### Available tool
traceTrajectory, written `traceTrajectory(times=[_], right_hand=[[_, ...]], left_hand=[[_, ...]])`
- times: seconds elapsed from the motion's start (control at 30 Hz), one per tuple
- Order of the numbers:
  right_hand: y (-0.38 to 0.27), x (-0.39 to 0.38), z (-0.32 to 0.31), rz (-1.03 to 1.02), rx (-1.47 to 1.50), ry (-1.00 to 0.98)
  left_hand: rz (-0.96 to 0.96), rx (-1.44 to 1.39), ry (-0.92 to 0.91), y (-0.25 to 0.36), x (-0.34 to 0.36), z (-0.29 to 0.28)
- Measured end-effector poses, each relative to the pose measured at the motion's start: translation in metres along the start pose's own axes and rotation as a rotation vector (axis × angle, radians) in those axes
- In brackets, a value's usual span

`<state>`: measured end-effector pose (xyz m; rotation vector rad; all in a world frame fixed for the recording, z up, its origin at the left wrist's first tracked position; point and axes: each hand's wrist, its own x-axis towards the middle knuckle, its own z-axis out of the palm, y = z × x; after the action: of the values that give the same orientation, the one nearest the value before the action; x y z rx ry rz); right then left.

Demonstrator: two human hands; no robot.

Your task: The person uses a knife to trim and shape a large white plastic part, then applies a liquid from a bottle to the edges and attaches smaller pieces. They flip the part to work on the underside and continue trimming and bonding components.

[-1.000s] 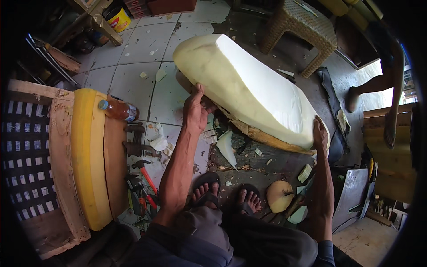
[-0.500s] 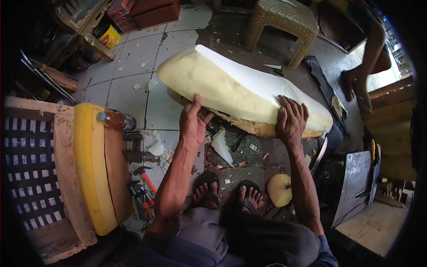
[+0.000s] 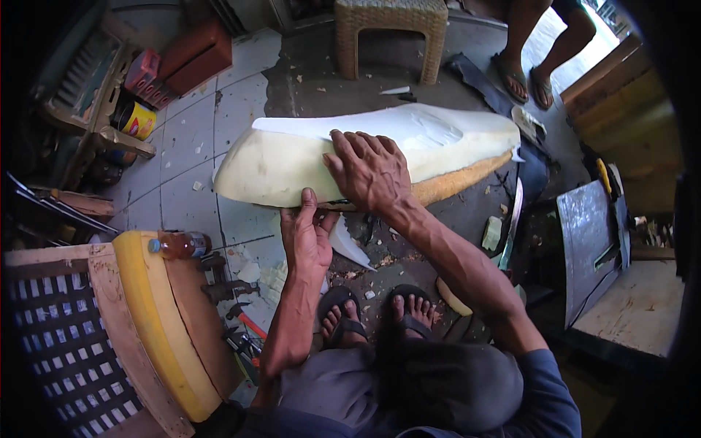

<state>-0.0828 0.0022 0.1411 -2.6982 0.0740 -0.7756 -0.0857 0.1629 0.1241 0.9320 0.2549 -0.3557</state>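
Observation:
A long foam seat pad, cream on its side and white along the top, is held up before me across the floor. My left hand grips its lower near edge, thumb against the side and fingers underneath. On the upper part of the same side rests my right hand, palm down, its fingers laid over the foam. A rough brown layer shows along the bottom toward the right end. A pointed white foam scrap lies on the floor just below the pad.
To the left, a bottle lies on a yellow pad beside a slatted wooden frame. A red-handled hammer is near my left forearm. A woven stool and another person's feet are beyond the pad.
The right hand has slid left along the pad, closer to the left hand. The pad now lies more level across the view, and the view has shifted. My left hand keeps its hold.

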Motion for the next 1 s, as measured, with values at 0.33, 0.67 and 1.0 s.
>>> traceTrajectory(times=[0.33, 0.67, 1.0], right_hand=[[0.049, -0.018, -0.023, 0.108, -0.078, 0.059], [0.131, -0.213, -0.059, 1.31, 0.469, 0.177], [0.148, -0.146, -0.07, 0.987, 0.97, 0.273]], left_hand=[[-0.146, -0.025, -0.028, -0.002, -0.002, -0.033], [-0.381, -0.095, 0.017, -0.059, -0.042, -0.109], [-0.373, -0.012, -0.314, -0.022, -0.036, -0.056]])
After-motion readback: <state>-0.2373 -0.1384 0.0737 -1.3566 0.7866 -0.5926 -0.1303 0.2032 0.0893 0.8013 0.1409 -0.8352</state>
